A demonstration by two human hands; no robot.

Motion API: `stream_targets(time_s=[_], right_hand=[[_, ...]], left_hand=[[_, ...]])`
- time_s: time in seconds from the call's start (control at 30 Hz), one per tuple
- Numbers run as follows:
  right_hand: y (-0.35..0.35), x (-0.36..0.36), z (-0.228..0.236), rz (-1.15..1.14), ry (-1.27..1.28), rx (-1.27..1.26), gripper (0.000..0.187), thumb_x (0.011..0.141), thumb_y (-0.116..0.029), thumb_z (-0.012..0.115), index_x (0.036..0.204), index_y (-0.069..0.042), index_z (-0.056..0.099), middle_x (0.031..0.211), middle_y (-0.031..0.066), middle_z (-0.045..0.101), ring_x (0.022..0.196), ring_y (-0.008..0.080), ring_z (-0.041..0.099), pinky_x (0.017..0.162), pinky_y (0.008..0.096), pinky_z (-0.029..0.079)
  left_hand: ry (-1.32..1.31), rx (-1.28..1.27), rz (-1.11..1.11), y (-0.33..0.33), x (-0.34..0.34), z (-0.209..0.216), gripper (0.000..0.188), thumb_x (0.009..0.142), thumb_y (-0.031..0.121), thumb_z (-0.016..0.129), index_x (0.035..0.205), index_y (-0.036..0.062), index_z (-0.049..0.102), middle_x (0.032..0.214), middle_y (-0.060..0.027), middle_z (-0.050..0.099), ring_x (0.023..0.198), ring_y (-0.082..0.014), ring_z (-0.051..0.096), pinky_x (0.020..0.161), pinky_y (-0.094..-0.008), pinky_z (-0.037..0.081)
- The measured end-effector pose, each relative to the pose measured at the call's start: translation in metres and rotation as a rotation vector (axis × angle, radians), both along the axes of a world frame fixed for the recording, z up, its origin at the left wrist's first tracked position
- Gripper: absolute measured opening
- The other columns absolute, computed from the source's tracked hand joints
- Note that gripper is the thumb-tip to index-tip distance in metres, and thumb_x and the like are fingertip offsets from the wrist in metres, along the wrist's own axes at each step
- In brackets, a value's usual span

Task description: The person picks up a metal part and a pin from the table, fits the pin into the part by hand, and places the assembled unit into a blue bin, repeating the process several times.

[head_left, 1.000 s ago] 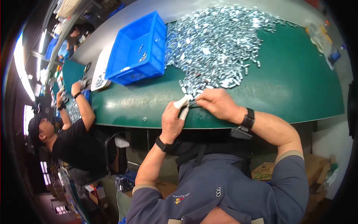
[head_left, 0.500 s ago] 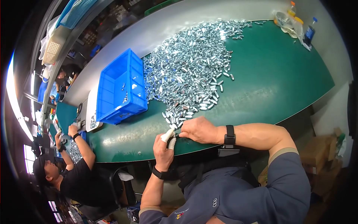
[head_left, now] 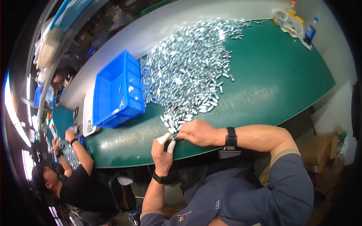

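Note:
A big heap of small shiny metal pieces (head_left: 188, 67) spreads over the green table (head_left: 279, 83). At its near tip, my left hand (head_left: 162, 154) wears white covers on thumb and forefinger. Those two fingers pinch a small metal piece (head_left: 173, 138), partly hidden between them. Right beside it, my right hand (head_left: 200, 133) is closed, fingertips meeting the left ones. Whatever the right fingers grip is hidden from this view. Left of the heap stands a blue plastic crate (head_left: 118, 90) with a few metal pieces on its bottom.
A white tray (head_left: 88, 116) lies beyond the crate. A co-worker in black (head_left: 75, 180) sits at the left, handling similar parts. Bottles and a plastic bag (head_left: 288, 22) stand at the table's far right corner. Cardboard boxes (head_left: 320, 150) are at the right, below table level.
The view has shifted slightly, so the crate and heap sit a little further left. A thin dark thing seen at my right fingertips before is now hidden. Both hands stay together.

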State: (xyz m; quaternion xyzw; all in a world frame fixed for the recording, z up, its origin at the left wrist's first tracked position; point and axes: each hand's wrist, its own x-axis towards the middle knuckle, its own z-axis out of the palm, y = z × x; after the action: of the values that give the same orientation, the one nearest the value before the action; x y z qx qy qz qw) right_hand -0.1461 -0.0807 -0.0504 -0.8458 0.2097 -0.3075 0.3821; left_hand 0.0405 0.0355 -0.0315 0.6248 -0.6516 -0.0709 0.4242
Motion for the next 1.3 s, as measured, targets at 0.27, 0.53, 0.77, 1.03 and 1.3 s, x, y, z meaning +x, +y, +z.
stream_targets(time_s=[0.27, 0.53, 0.77, 1.03, 1.3], right_hand=[[-0.007, -0.005, 0.027, 0.005, -0.104, 0.128, 0.015, 0.097, -0.019, 0.07, 0.095, -0.004, 0.073, 0.084, 0.0153, 0.068, 0.075, 0.0328, 0.066, 0.067, 0.0402, 0.051], [-0.005, -0.004, 0.025, -0.012, 0.061, 0.114, 0.024, 0.097, -0.022, 0.069, 0.082, -0.003, 0.068, 0.075, 0.0174, 0.065, 0.069, 0.0373, 0.062, 0.061, 0.0453, 0.046], [-0.002, -0.001, 0.021, -0.017, -0.018, 0.149, 0.025, 0.097, -0.023, 0.069, 0.081, -0.004, 0.068, 0.075, 0.0191, 0.064, 0.07, 0.0413, 0.062, 0.061, 0.0482, 0.046], [0.0, 0.002, 0.021, 0.022, -0.033, 0.133, 0.022, 0.096, -0.022, 0.07, 0.083, -0.004, 0.07, 0.078, 0.0169, 0.067, 0.073, 0.0385, 0.064, 0.063, 0.0459, 0.048], [0.0, 0.001, 0.024, 0.027, 0.058, 0.146, 0.024, 0.101, -0.02, 0.066, 0.087, -0.002, 0.072, 0.071, 0.0109, 0.066, 0.064, 0.0256, 0.062, 0.059, 0.0376, 0.047]], left_hand=[[-0.044, -0.059, 0.029, -0.005, 0.006, 0.003, 0.024, 0.082, 0.001, 0.082, 0.104, 0.0027, 0.073, 0.097, -0.0111, 0.073, 0.087, -0.0297, 0.067, 0.077, -0.0365, 0.053], [-0.023, -0.078, -0.03, 0.0, 0.009, 0.001, 0.022, 0.082, 0.003, 0.082, 0.102, 0.0038, 0.075, 0.093, -0.009, 0.073, 0.084, -0.0291, 0.066, 0.074, -0.0371, 0.053], [-0.021, -0.089, -0.064, 0.0, 0.007, 0.001, 0.023, 0.081, 0.003, 0.083, 0.102, 0.0051, 0.075, 0.093, -0.0081, 0.073, 0.084, -0.0287, 0.067, 0.073, -0.0378, 0.054], [0.01, -0.085, -0.063, 0.001, 0.01, -0.001, 0.024, 0.08, 0.002, 0.083, 0.102, 0.0044, 0.074, 0.093, -0.0083, 0.073, 0.085, -0.028, 0.067, 0.074, -0.037, 0.054], [0.064, -0.105, -0.068, 0.004, 0.017, 0.001, 0.023, 0.082, 0.0, 0.082, 0.102, 0.0033, 0.073, 0.097, -0.01, 0.073, 0.088, -0.0256, 0.068, 0.078, -0.0345, 0.054]])
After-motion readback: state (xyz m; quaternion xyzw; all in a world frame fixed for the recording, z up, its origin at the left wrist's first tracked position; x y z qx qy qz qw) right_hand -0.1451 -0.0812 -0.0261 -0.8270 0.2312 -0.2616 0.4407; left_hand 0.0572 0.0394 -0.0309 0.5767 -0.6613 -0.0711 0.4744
